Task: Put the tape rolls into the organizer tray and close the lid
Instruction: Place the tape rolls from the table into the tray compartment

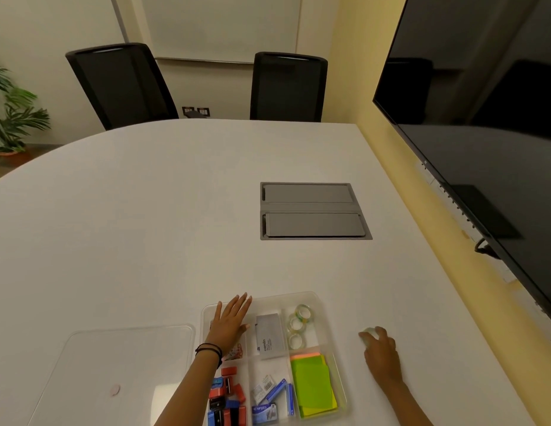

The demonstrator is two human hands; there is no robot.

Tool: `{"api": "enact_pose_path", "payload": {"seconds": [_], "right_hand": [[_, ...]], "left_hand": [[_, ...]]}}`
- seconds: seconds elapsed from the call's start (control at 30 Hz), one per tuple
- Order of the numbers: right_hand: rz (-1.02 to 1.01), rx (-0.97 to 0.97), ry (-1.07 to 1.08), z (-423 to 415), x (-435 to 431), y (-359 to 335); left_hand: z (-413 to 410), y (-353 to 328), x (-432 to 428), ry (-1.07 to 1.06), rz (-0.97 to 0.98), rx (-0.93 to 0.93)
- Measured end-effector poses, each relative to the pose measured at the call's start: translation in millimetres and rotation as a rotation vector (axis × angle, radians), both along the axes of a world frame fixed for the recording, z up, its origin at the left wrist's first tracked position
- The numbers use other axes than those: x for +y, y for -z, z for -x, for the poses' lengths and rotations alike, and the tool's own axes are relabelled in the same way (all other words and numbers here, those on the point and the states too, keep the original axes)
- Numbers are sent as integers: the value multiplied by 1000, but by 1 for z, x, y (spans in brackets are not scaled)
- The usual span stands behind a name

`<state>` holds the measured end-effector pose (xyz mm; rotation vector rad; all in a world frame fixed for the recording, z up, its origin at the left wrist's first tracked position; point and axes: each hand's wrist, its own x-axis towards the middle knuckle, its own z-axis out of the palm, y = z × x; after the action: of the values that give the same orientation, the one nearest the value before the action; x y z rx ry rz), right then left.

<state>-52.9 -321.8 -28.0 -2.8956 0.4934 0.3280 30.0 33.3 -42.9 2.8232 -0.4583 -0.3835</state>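
A clear organizer tray sits at the near edge of the white table. Three clear tape rolls lie in its far right compartment. My left hand rests flat, fingers spread, on the tray's far left corner. To the right of the tray, my right hand curls over a pale tape roll on the table, fingers around it. The clear lid lies flat on the table to the left of the tray.
Other compartments hold a grey box, green sticky notes, staple boxes and red and blue clips. A grey cable hatch is set in the table. A large dark screen hangs at right. Two black chairs stand behind.
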Motion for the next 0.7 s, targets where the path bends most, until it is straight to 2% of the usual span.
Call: {"api": "enact_pose_path", "payload": {"seconds": [0.13,0.3,0.6,0.7], "right_hand": [[-24,63,-74,-8,-6,-6],[39,102,-132,-13,-7,-9],[48,103,-95,-13,-3,-10],[-25,128,-60,-13,-3,-10]], "left_hand": [[0,0,0,-1,-8,-1],[1,-1,-1,-4,16,7],[1,-2,-1,-6,-25,9],[1,-3,-1,-2,-32,8]]}}
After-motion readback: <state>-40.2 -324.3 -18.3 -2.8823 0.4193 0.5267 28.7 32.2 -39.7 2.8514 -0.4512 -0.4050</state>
